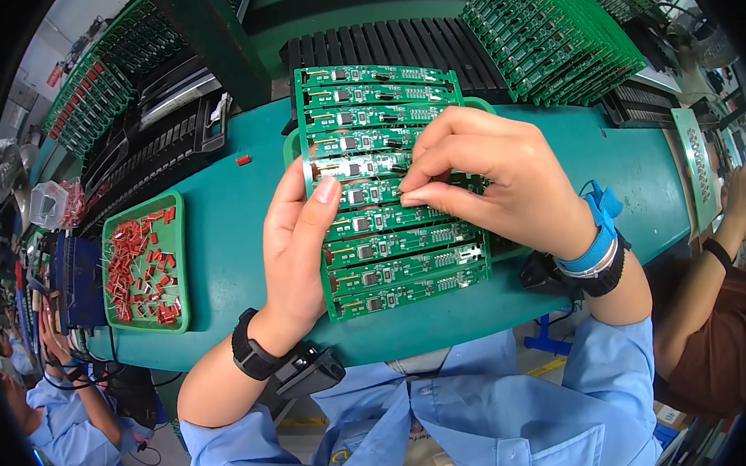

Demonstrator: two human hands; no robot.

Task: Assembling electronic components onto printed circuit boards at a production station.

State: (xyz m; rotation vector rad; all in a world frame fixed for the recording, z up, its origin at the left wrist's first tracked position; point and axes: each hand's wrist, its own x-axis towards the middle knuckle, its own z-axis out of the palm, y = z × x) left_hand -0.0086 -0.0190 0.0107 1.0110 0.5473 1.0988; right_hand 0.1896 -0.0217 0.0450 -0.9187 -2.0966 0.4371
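Note:
A green panel of several narrow circuit boards (401,256) is tilted in front of me above the table. My left hand (295,250) grips its left edge, thumb on the top face and fingers underneath. Over the panel's right half, my right hand (500,177) has thumb and fingers pinched together at a board near the middle. Whatever lies between those fingertips is too small or hidden to make out. Black parts stand on some upper boards, next to my right fingers. Green rims of something under the panel show at both its sides.
A green tray (184,273) of red two-legged components (136,261) stands at left; one loose red component (243,160) lies on the teal table (228,224). A black slotted rack (376,41) and stacked green panels (555,43) stand behind. A co-worker's hand (742,196) is at far right.

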